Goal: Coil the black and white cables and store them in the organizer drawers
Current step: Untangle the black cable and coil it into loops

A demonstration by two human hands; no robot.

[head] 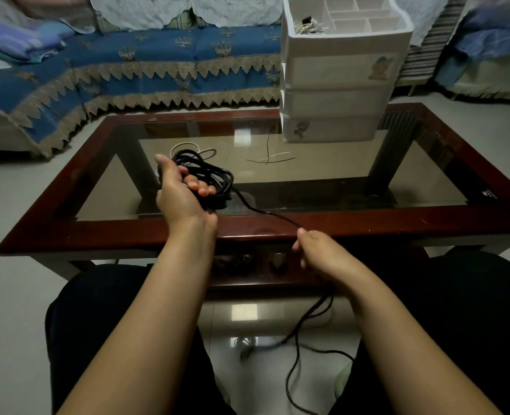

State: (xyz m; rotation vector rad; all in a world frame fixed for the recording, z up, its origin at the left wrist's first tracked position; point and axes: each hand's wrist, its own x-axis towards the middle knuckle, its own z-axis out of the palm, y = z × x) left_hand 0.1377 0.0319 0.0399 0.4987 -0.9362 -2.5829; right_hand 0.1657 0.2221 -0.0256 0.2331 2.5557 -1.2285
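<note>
Now your left hand [185, 190] is raised over the worktop's [367, 226] near edge toward its left end, palm up, fingers curled round a bundle of black cable [208, 175]: that grip is holding the coil. From the coil one strand runs right and down, across the near edge, into your right hand [316, 253], whose grip pinches it between thumb and fingers in front of that edge. Below that hand the slack drops in loose loops between your knees to the floor. A white cable [188, 146] lies on the glass behind the coil. Toward the far right corner stands the white organizer [337, 97], its drawers pushed in.
</note>
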